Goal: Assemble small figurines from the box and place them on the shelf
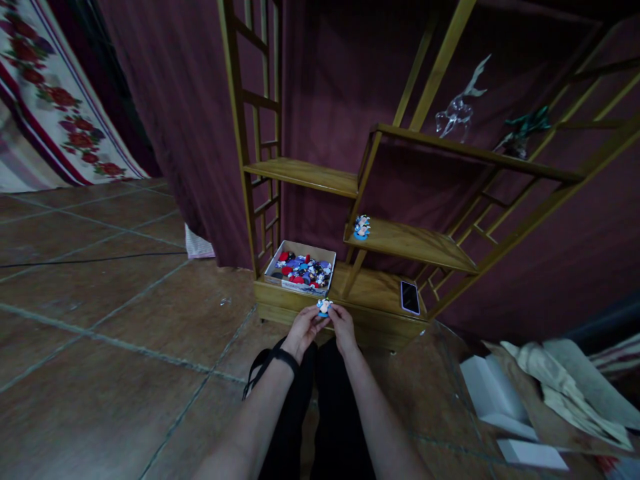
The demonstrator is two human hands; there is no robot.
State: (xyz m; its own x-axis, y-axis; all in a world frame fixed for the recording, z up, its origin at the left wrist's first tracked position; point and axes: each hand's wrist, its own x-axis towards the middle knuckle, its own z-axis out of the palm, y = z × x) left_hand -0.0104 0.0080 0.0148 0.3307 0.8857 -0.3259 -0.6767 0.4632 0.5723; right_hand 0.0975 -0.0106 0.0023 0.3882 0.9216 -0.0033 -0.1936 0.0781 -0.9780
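Note:
My left hand (306,329) and my right hand (343,325) meet in front of a low wooden shelf unit (310,177). Together they pinch a small white and blue figurine (324,307) between their fingertips. A black strap hangs round my left wrist. Just beyond the hands, an open white box (276,261) full of several small red, blue and dark pieces rests on the bottom shelf. A similar small figurine (361,227) stands on the middle shelf to the right.
A phone (410,297) lies flat on the bottom shelf at right. A clear glass deer (457,110) and a dark green ornament (523,130) stand on the upper shelf. White boxes (487,390) and crumpled paper (560,387) lie on the tiled floor at right. Dark red curtain behind.

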